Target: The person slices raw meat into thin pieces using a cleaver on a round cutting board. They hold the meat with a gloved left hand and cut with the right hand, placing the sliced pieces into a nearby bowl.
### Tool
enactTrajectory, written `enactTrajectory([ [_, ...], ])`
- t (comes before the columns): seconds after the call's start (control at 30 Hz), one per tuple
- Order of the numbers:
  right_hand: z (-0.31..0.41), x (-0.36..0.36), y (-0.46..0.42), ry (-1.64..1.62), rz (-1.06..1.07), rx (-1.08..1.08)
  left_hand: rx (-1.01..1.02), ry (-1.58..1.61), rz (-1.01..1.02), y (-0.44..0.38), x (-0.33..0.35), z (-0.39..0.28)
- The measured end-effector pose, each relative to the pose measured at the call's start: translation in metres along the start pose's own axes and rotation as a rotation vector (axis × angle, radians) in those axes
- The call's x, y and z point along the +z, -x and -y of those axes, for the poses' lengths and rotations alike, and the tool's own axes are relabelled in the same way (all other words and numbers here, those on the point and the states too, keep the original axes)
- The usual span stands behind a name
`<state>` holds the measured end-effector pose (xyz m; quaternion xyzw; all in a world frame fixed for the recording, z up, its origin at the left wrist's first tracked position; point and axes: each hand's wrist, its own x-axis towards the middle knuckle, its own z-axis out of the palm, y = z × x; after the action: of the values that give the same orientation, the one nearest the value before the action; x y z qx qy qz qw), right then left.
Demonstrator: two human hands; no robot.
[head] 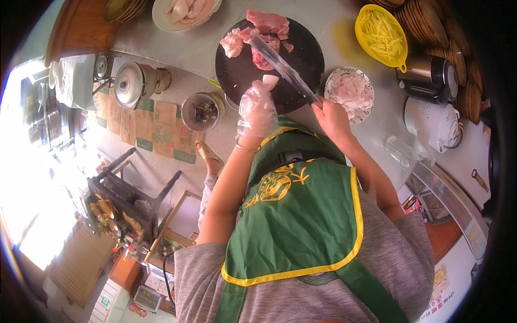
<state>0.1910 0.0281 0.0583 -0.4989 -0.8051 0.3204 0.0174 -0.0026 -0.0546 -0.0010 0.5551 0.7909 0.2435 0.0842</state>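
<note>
Wearing a clear plastic glove, my left hand (258, 105) holds a small pale piece of meat (270, 82) at the near edge of a round black cutting board (305, 48). My right hand (333, 119) is bare and grips the handle of a knife (282, 66). The blade slants up and left across the board, its tip over the raw meat (268, 24). A pale, fatty lump (232, 42) lies at the board's left side. Right of the board, a patterned bowl (330, 76) holds sliced pale meat (350, 92).
A yellow colander (359, 30) with pale green shreds and a white bowl (159, 24) of meat stand farther back. An electric kettle (428, 78), a white appliance (428, 121) and a glass (400, 152) are at right. A bin (188, 115) stands on the floor at left.
</note>
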Motion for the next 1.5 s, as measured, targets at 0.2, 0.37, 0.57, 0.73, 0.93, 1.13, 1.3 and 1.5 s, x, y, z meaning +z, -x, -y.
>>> enactTrajectory([
  [0.2, -0.003, 0.004, 0.001, 0.039, 0.035, -0.003, -0.75, 0.968, 0.339, -0.003, 0.001, 0.016],
  [0.37, 0.002, 0.006, 0.003, 0.132, 0.001, -0.089, -1.154, 1.378, 0.495, 0.004, -0.009, 0.01],
  [0.57, 0.018, 0.0, 0.008, 0.131, 0.046, -0.15, -1.076, 1.116, 0.496, 0.011, -0.013, 0.005],
  [0.73, 0.02, 0.003, 0.013, 0.108, 0.062, -0.194, -1.09, 1.177, 0.464, 0.023, -0.013, 0.001],
  [0.93, 0.016, 0.006, 0.024, 0.175, 0.094, -0.326, -0.627, 1.133, 0.171, 0.055, 0.018, 0.01],
  [1.13, 0.008, 0.02, 0.027, 0.301, 0.045, -0.431, -0.662, 1.285, 0.072, 0.062, 0.022, -0.006],
  [1.3, 0.001, 0.031, 0.024, 0.337, 0.017, -0.457, -0.412, 0.919, 0.033, 0.073, 0.041, 0.007],
  [1.5, 0.006, 0.041, 0.019, 0.388, 0.009, -0.5, -0.314, 0.566, 0.039, 0.08, 0.051, 0.008],
])
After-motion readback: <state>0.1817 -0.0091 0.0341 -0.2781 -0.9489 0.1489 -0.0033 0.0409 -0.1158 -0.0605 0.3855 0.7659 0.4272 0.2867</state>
